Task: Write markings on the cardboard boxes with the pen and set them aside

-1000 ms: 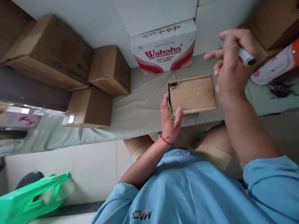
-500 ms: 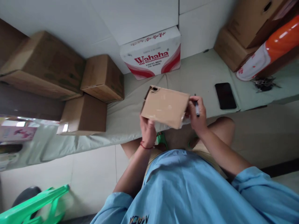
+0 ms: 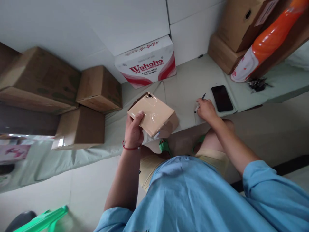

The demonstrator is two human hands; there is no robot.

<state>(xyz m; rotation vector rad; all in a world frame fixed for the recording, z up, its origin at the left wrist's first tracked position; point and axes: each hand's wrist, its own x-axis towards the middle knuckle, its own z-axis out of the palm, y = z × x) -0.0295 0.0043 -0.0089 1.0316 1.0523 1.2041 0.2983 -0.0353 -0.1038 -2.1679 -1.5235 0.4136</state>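
Note:
My left hand (image 3: 134,130) grips a small cardboard box (image 3: 154,113) by its left side, thumb on the top face. The box is tilted, with clear tape across it and a ragged dark hole near its far corner. To the right, my right hand (image 3: 207,109) is closed around a marker pen (image 3: 201,102), low over the covered bench. Just beyond that hand lies a black phone (image 3: 222,98).
A white and red Wahaha water carton (image 3: 148,66) leans at the wall. Cardboard boxes (image 3: 98,87) are stacked on the left and more boxes (image 3: 238,25) on the right. An orange bottle (image 3: 267,42) and keys (image 3: 258,84) lie beyond the phone. A green plastic stool (image 3: 45,219) is at lower left.
My right hand has let go of the box and moved right with the marker pen. My left hand has shifted left and turned the box, its thumb now on top.

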